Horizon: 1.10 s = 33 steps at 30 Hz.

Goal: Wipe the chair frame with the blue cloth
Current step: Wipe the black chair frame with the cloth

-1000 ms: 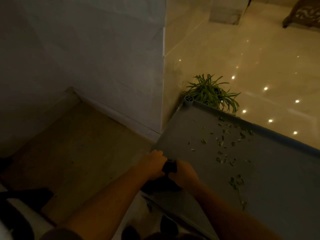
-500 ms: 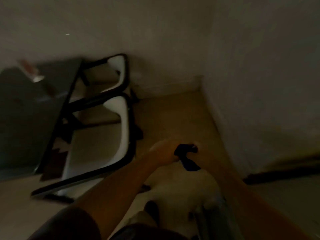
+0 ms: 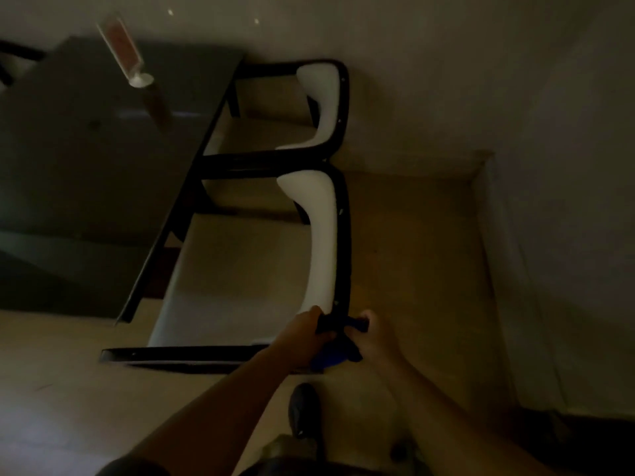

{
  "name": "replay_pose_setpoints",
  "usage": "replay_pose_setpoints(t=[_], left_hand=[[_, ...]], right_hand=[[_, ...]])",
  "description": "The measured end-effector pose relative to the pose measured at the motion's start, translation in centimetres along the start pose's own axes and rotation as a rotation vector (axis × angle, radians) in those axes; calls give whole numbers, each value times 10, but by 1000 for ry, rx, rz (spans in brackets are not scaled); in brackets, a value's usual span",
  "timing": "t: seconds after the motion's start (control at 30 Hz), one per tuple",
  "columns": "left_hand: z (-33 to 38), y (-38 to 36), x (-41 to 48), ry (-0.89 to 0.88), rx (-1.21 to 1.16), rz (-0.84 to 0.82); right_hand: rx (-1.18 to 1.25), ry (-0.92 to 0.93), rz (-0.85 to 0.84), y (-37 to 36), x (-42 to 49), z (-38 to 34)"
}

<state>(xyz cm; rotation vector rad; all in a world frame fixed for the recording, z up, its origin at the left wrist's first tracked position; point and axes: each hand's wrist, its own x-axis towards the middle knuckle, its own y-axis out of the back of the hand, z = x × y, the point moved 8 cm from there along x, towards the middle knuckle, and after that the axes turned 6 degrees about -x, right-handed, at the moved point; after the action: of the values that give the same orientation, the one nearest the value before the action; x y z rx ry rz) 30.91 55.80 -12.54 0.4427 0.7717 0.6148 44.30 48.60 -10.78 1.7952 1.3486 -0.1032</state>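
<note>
dim light here, and both hands meet at the near corner of the closer chair. the left hand (image 3: 305, 333) is curled shut on the blue cloth (image 3: 335, 341), and the right hand (image 3: 372, 336) is closed on the same cloth from the other side, fingers wrapped over it. the cloth is bunched between them, a dark fold on top and a brighter blue flap hanging below, and it sits right against the chair frame (image 3: 345, 235), the black rim that runs around the back of the white seat (image 3: 240, 280). whether the cloth presses on the frame or just lies over it cannot be told in this light.

the frame's near rail (image 3: 178, 355) stretches off to the left across the pale floor (image 3: 412, 252). a second chair (image 3: 330, 104) of the same kind stands just beyond the first, their frames touching or nearly so. both are tucked in along the edge of a dark desk (image 3: 86, 183) on the left. on the desk stands a tilted clear stand (image 3: 125, 53) with a reddish card in it; its print is too blurred to read.

a dark shoe (image 3: 304, 413) shows below the hands, and a plain wall (image 3: 567, 201) closes the right side.
</note>
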Motion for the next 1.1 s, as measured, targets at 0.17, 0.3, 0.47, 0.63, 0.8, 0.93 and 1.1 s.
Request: replay_pose_setpoints(t=[0.17,0.3,0.47,0.63,0.8,0.93,1.1], left_hand=[[-18,-14,40,79,20,3],[-19,-15,61,144,21,48],[-16,-6,71,196,-14,72],[-8,3,99,151,-46,84],[2,28,145,131,-52,195],[10,50,187,143,-86,293],[26,94,259,88,-19,432]], right_hand=[[-34,-156,56,-27,38,13],[-124,-198,121,-35,63,13],[-183,-135,213,-29,78,-1],[-157,-144,264,-15,101,-4],[-153,-96,320,6,147,-20],[-165,-28,326,24,197,-41],[-163,27,293,50,273,-70]])
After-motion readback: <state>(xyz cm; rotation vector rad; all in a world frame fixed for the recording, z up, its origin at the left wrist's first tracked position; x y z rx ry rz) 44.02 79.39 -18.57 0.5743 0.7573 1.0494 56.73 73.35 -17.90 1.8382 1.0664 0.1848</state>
